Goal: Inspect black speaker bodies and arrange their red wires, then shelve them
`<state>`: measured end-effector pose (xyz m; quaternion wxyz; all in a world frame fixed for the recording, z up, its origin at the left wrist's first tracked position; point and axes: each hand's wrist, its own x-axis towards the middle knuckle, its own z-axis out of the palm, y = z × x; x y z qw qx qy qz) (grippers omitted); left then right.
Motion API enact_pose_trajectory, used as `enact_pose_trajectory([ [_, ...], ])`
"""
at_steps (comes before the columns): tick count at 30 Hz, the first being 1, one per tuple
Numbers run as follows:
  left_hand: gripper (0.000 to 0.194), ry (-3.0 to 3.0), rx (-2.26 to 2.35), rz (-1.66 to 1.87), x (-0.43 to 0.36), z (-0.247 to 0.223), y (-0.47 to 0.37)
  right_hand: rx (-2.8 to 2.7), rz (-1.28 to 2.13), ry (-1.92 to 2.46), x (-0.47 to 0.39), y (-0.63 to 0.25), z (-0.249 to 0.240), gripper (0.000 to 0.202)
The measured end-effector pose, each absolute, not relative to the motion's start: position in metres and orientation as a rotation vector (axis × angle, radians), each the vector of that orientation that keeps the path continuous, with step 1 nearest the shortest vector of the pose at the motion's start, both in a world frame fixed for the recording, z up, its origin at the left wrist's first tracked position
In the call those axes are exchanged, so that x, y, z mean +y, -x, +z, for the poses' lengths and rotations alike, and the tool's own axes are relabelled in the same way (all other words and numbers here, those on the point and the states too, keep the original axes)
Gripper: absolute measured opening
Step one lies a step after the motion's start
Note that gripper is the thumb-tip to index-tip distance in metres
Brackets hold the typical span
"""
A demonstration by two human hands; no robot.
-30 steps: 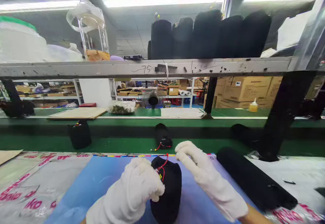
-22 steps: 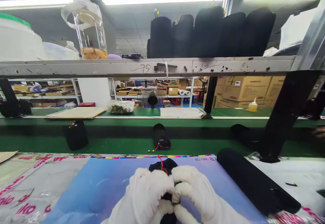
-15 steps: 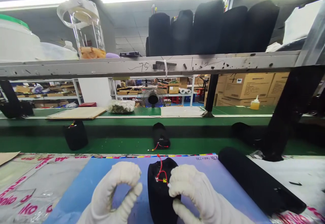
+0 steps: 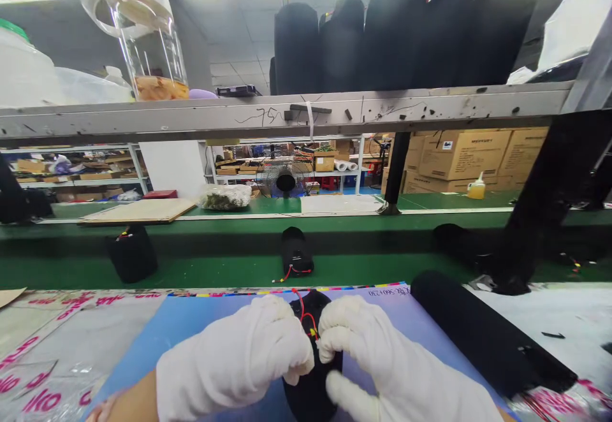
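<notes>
Where the two gloved hands meet, a black pack (image 4: 313,398) lies on a blue sheet (image 4: 157,329), its red wires (image 4: 310,317) looping over its far end. The left hand (image 4: 275,349) has its fingers curled together over the pack's left side; whether they grip anything I cannot tell. The right hand (image 4: 361,345) holds its thumb apart from its bent fingers, whose tips are at the wires' near end, contact unclear. Bare sheet spreads to the left; rightward, a black roll (image 4: 478,326) lies near the right forearm. Beyond the sheet's colour-striped far edge, a smaller black cylinder (image 4: 295,250) rests on the green bench (image 4: 215,269). The pack's near end is cut off by the bottom border, and dark shapes beside the right-hand post (image 4: 540,218) blur together.
</notes>
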<state>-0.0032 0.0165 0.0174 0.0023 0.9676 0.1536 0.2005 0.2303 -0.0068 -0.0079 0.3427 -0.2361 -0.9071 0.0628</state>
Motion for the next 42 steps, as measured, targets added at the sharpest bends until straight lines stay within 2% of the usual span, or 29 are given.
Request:
enact_pose_trajectory([
  [5, 0.027, -2.965, 0.493, 0.506, 0.019, 0.031, -0.001, -2.413, 0.114, 0.591, 0.003, -0.224, -0.002, 0.007],
  [11, 0.024, -3.054, 0.465, 0.574, 0.031, 0.025, 0.004, -2.398, 0.133, 0.542, 0.01, -0.222, 0.0, 0.017],
  [16, 0.023, -3.053, 0.539, 0.595, 0.03, 0.024, 0.006, -2.368, 0.185, 0.54, 0.008, -0.223, -0.002, 0.016],
  [20, 0.04, -2.94, 0.771, 0.638, 0.02, 0.028, 0.013, -2.351, 0.278, 0.644, 0.005, -0.225, -0.004, 0.016],
  [22, 0.051, -2.771, 0.905, 0.698, 0.015, 0.026, 0.02, -2.333, 0.346, 0.707, 0.002, -0.226, -0.004, 0.011],
  [24, 0.054, -2.606, 0.968, 0.789, 0.01, 0.021, 0.026, -2.27, 0.454, 0.769, 0.0, -0.225, -0.004, 0.005],
  [27, 0.046, -2.424, 0.937, 0.945, 0.005, 0.008, 0.028, -2.096, 0.65, 0.841, -0.003, -0.222, -0.005, 0.022],
  [31, 0.016, -2.021, 0.877, 1.28, 0.008, -0.005, 0.025, -1.864, 0.68, 0.866, -0.001, -0.224, -0.011, 0.022],
  [34, 0.015, -1.708, 0.977, 1.479, 0.015, -0.004, 0.025, -1.669, 0.734, 0.949, 0.007, -0.235, -0.026, 0.029],
  [40, 0.022, -1.728, 1.113, 1.239, 0.021, 0.003, 0.015, -1.691, 1.12, 0.88, 0.012, -0.249, -0.069, 0.096],
  [42, 0.021, -1.736, 1.114, 1.237, 0.023, 0.003, 0.01, -1.706, 1.241, 0.865, 0.004, -0.24, -0.072, 0.11],
])
